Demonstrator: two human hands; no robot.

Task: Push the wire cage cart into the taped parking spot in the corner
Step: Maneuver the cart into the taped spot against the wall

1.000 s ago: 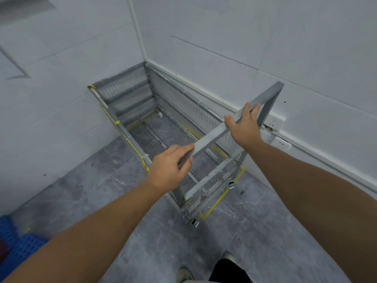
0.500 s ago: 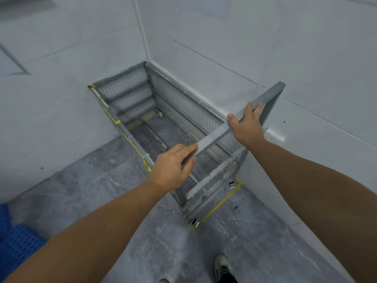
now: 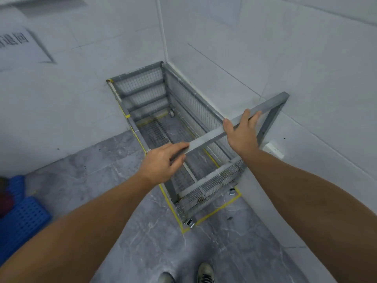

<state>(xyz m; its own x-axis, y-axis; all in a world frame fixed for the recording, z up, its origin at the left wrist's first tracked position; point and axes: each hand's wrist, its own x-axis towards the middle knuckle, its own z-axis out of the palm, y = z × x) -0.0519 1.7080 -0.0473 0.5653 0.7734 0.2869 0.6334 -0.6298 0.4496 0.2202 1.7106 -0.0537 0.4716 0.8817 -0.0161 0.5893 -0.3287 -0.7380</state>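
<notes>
The grey wire cage cart [image 3: 146, 92] stands lengthwise in the corner, its far end against the back wall and its right side along the right wall. Its grey handle bar [image 3: 212, 135] runs across the near end. My left hand [image 3: 161, 162] is closed on the bar's left end. My right hand [image 3: 241, 133] grips the bar further right. Yellow floor tape [image 3: 214, 211] outlines the parking spot; its near corner shows just in front of the cart's near casters [image 3: 189, 222].
White tiled walls meet in the corner behind the cart. A white wall socket [image 3: 273, 150] sits low on the right wall. A blue perforated crate [image 3: 18, 219] lies at the left edge. My shoes [image 3: 205, 273] stand on the grey marble floor.
The cart has rolled deeper into the corner with both hands on the bar. Its near casters now sit just inside the yellow tape. My view has shifted closer.
</notes>
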